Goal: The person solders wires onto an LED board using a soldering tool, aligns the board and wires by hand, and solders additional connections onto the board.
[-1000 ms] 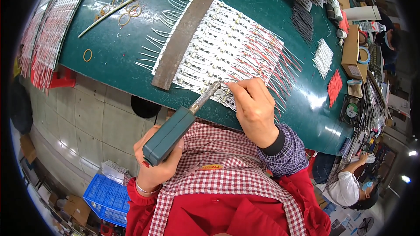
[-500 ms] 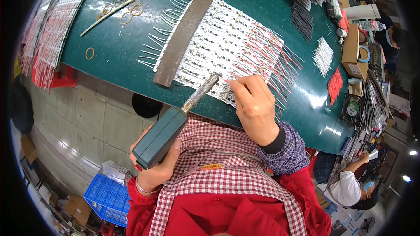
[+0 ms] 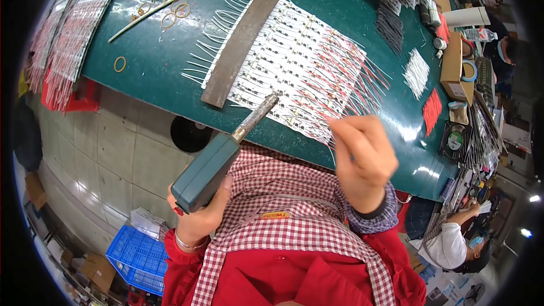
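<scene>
My left hand (image 3: 201,215) is wrapped round a dark green soldering gun (image 3: 207,171), its metal barrel pointing up and right. The tip of the barrel reaches over the lower edge of a white circuit board panel (image 3: 286,42) dotted with small dark parts. Thin white, red and black wires (image 3: 357,71) fan out from the panel's right side, and white ones stick out at its left. A flat brown bar (image 3: 241,48) lies across the panel's left part. My right hand (image 3: 365,161), slightly blurred, is closed in a pinch just beyond the panel's lower right corner; what it pinches is hidden.
Black wires (image 3: 390,29), white wires (image 3: 417,72) and red wires (image 3: 432,111) lie in bundles on the green table (image 3: 147,88). Rubber bands (image 3: 168,20) and a thin rod (image 3: 175,5) are at the far left. More wired panels (image 3: 85,28) overhang the left edge. A co-worker (image 3: 453,243) sits at right.
My right hand has moved right and toward me, away from the panel. The soldering gun's tip has shifted slightly left, still over the panel's lower edge.
</scene>
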The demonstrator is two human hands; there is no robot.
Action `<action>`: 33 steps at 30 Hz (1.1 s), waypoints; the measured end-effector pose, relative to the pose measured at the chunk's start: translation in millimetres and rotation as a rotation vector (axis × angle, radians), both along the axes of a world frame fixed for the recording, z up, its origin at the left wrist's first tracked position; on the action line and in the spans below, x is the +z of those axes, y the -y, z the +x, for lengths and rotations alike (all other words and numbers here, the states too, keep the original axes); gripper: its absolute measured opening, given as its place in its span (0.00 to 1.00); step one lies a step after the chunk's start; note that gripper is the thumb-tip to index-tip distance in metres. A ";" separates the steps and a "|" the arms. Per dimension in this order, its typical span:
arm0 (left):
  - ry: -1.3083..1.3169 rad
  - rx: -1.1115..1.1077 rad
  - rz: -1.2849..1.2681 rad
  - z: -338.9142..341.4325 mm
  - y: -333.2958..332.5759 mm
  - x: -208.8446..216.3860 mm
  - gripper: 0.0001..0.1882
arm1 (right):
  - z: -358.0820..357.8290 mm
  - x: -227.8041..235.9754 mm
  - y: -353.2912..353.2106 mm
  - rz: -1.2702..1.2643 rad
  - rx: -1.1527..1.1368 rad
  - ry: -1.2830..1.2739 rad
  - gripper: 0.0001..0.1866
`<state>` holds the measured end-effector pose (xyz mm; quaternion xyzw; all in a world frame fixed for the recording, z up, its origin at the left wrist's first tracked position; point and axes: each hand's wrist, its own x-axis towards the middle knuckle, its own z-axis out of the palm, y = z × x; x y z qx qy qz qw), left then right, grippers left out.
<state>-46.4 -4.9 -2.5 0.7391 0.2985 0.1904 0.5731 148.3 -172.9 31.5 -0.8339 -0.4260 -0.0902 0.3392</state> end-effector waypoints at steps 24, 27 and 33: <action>-0.055 -0.127 -0.023 -1.9 0.0 3.3 0.09 | -6.3 -59.9 -18.5 -0.090 0.063 -0.003 0.12; -0.073 -0.129 -0.032 -1.3 0.1 4.8 0.09 | -7.4 -57.4 -20.4 -0.097 0.058 0.005 0.12; -0.057 -0.123 0.026 -5.0 1.2 3.2 0.10 | -7.1 -56.8 -20.6 -0.110 0.062 0.016 0.12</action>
